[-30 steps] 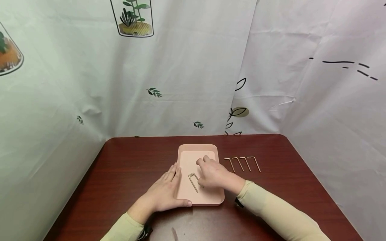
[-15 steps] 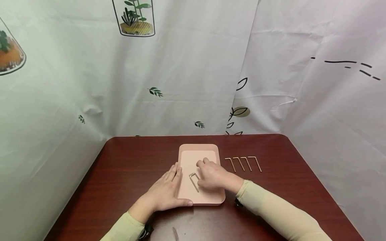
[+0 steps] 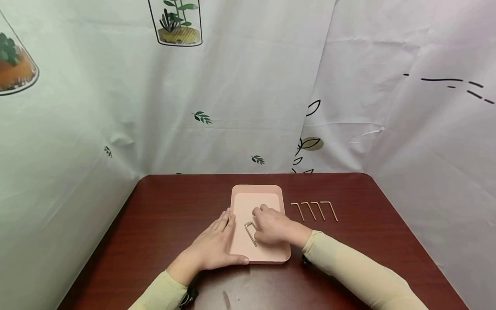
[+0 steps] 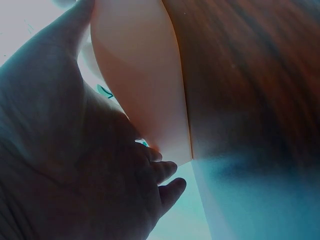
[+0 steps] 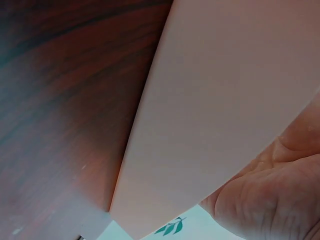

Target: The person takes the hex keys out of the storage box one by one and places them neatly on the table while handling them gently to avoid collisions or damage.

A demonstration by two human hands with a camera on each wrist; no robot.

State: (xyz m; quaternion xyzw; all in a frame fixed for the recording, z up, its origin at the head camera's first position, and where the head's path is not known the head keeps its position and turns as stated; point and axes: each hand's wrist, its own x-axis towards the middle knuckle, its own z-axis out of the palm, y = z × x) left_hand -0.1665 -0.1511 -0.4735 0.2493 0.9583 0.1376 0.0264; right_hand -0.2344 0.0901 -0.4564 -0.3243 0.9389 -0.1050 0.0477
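A pale pink tray (image 3: pixel 242 202) lies on the table, its long sides running away from me. My left hand (image 3: pixel 213 247) rests along its left side with fingers straight, the thumb at the front edge; in the left wrist view those fingers (image 4: pixel 172 192) reach along the outer wall. Inside the tray are brass-coloured L-shaped hex keys (image 3: pixel 250 236), short ends meeting at the top. My right hand (image 3: pixel 273 226) is over the tray's right half, fingers curled down, thumb and finger gripping the right key's long arm, mostly hidden underneath. The right wrist view shows part of the palm (image 5: pixel 270 200) above the tray wall.
Several more L-shaped hex keys (image 3: pixel 318 211) lie in a row on the dark red wooden table (image 3: pixel 178 206), right of the tray. A white patterned curtain (image 3: pixel 240 86) hangs behind the table and at both sides.
The lower end of the right hex key, visible a second ago, is now hidden under my right hand. The left hand stays at the tray. The head view has shifted slightly.
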